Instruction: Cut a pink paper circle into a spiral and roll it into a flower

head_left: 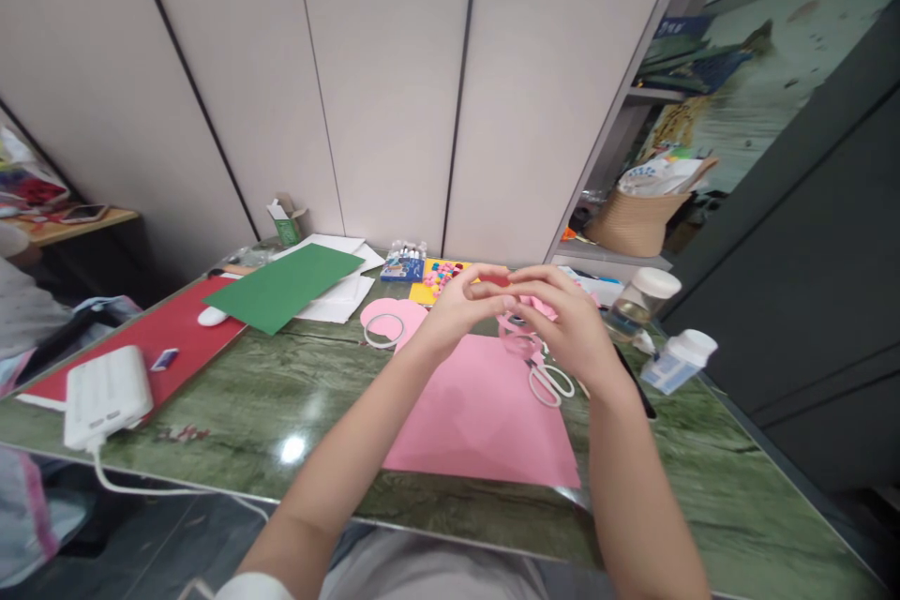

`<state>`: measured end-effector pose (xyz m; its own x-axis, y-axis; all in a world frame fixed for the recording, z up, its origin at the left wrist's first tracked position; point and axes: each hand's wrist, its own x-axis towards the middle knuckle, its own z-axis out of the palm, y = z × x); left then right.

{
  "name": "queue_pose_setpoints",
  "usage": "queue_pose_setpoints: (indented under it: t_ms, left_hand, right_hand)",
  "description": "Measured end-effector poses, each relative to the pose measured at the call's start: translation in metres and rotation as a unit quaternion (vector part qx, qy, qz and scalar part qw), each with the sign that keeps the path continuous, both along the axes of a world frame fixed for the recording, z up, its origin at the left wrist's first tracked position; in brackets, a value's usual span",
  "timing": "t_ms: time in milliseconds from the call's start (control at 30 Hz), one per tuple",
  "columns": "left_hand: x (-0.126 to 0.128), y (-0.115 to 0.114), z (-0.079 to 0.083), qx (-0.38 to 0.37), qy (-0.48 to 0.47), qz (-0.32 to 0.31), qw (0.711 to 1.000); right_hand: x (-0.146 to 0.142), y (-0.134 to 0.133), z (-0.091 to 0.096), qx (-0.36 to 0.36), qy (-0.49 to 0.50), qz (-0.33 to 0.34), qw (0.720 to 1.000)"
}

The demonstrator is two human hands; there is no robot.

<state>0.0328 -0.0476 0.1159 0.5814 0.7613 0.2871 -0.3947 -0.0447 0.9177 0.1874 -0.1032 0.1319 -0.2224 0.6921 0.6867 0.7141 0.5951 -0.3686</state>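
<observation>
My left hand (464,305) and my right hand (566,314) are raised above the far edge of a pink paper sheet (485,412). Their fingers are stretched toward each other and the fingertips meet or overlap; I see nothing held between them. White-handled scissors (550,384) lie by the sheet, below my right hand, their blades partly hidden. A pink roll of tape (518,337) shows behind my right fingers, beside pink paper pieces. Left of my left hand, a white ring (383,330) overlaps a pink paper cutout (397,309). Colourful pom-poms (442,277) sit on yellow paper (420,293) behind it.
Green paper (288,286) covers white sheets (341,298) on the left. A white power bank (109,394) with a cable rests on red paper (179,323). A jar (643,300) and a white bottle (681,361) stand right. Another person's sleeve (28,295) shows far left.
</observation>
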Motion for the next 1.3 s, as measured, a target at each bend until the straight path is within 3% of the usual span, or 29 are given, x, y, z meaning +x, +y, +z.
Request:
queue_pose_setpoints:
  t_ms: [133,367,500,767,1033,1300]
  left_hand:
    - [0.0047,-0.0007,-0.004,-0.027,-0.025,0.002,0.999]
    - [0.0098,-0.0009,-0.0068,-0.04,-0.038,-0.001,0.998]
    - [0.0085,-0.0005,-0.0052,-0.043,-0.049,0.009,0.998]
    - [0.0037,0.0018,-0.0043,-0.031,-0.029,-0.033,0.999]
    - [0.0068,-0.0033,-0.0046,-0.027,-0.051,-0.004,0.998]
    - [0.0097,-0.0025,-0.0067,-0.048,-0.042,-0.024,0.998]
  right_hand:
    - [-0.0041,0.0,0.001,0.032,0.035,-0.04,0.998]
    - [-0.0082,-0.0003,0.0014,0.023,0.052,-0.05,0.997]
    - [-0.0055,-0.0004,0.0015,0.024,0.041,-0.034,0.998]
    - [-0.0041,0.0004,-0.0015,-0.002,-0.017,0.035,0.999]
    - [-0.0093,0.0033,-0.0038,0.093,0.041,-0.05,0.994]
    - [-0.01,0.005,-0.0058,0.046,0.073,-0.045,0.995]
